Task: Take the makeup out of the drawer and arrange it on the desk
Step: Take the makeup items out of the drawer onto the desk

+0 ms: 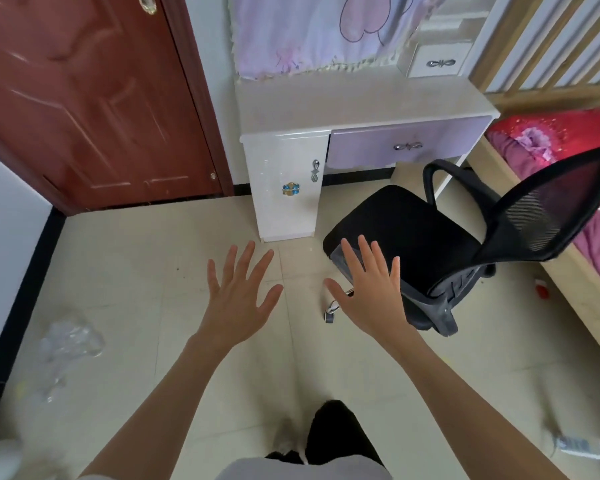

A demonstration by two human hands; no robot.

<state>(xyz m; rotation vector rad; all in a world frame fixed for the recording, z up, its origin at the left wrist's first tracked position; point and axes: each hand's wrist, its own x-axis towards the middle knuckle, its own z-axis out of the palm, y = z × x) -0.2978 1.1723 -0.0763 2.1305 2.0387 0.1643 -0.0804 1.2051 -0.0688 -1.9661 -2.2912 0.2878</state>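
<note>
At the far desk (361, 102), the purple drawer (406, 143) sits closed, any makeup hidden inside. Left hand (238, 303) and right hand (371, 296) hover near, fingers spread, empty. The black chair (413, 244) could block the approach.

Bench (357, 105) stands against the far wall, door (84, 98) to its left, bed (568, 174) to its right. Wide drawer (407, 145) sits under the bench top on the right side, shut; cabinet (286, 188) below the top on the left, reaching the floor. A small drawer unit (437, 60) sits on the bench at its back right corner, a hanging cloth (312, 32) behind the bench top. Chair (430, 244) stands on the floor in front of the drawer, backrest toward the bed (seat turned away from the bench). Left hand (238, 299) and right hand (371, 296) are held side by side, apart, over the floor, nearer the camera than the bench; the right one overlaps the chair seat's near edge. Crumpled plastic (70, 341) lies on the floor at far left.
</note>
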